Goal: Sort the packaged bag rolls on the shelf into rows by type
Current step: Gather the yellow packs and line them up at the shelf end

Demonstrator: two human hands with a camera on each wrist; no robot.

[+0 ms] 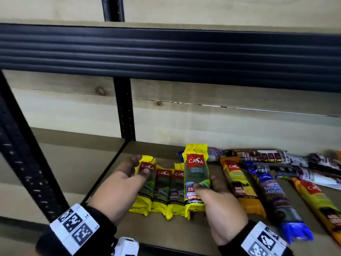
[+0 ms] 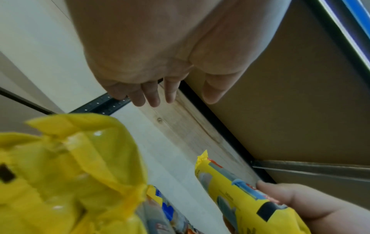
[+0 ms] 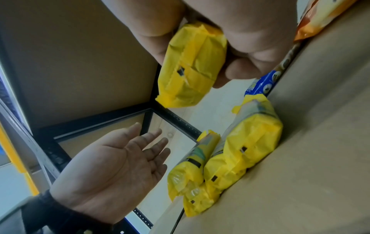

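Note:
Three yellow CASA bag-roll packs (image 1: 164, 189) lie side by side on the shelf board (image 1: 193, 233), seen end-on in the right wrist view as yellow packs (image 3: 240, 150). My right hand (image 1: 205, 183) grips a fourth yellow CASA pack (image 1: 196, 169) by its lower half and holds it upright just above the right end of that row; this held pack (image 3: 192, 66) fills the right wrist view. My left hand (image 1: 137, 166) is open with straight fingers beside the leftmost pack, and the right wrist view shows the left hand's palm (image 3: 124, 159) apart from the packs.
Right of the row lie a long orange pack (image 1: 241, 187), a blue-purple pack (image 1: 276, 198) and another orange pack (image 1: 321, 200). Several dark packs (image 1: 267, 156) lie along the back. A black upright post (image 1: 125, 111) and the upper shelf beam (image 1: 166, 52) bound the bay.

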